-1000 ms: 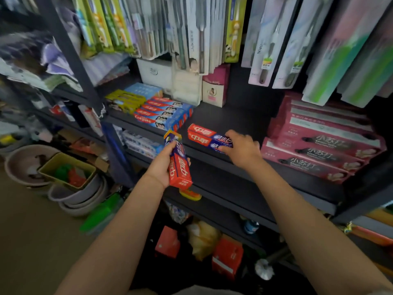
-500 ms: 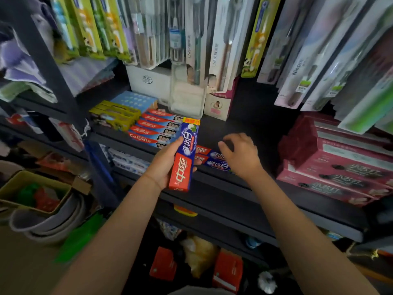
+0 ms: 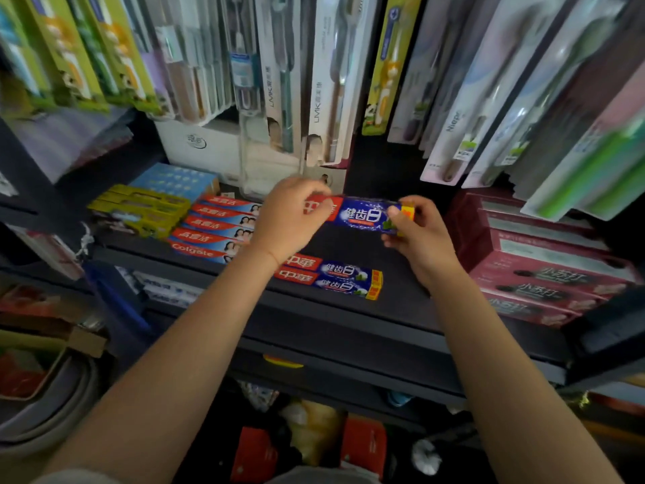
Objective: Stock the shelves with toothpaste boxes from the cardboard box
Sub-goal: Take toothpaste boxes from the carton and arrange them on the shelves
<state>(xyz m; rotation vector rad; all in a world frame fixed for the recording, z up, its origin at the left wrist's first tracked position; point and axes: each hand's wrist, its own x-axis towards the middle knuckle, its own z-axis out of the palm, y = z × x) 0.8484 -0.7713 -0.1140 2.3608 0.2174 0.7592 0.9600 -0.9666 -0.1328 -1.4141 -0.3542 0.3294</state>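
A red-and-blue toothpaste box (image 3: 361, 214) lies level above the dark shelf (image 3: 401, 309), held at both ends. My left hand (image 3: 289, 221) grips its red end and my right hand (image 3: 415, 235) pinches its yellow-tipped blue end. Two matching toothpaste boxes (image 3: 331, 277) lie side by side on the shelf below it, near the front edge. The cardboard box is out of view.
A row of red Colgate boxes (image 3: 213, 228) and yellow boxes (image 3: 139, 211) lie at the shelf's left; maroon boxes (image 3: 544, 267) are stacked at its right. Toothbrush packs (image 3: 314, 82) hang above. Red packets (image 3: 363, 445) and basins (image 3: 42, 406) sit low down.
The box in my left hand has swung from upright to level and moved back over the shelf. My right hand left the shelved boxes and took hold of its blue end.
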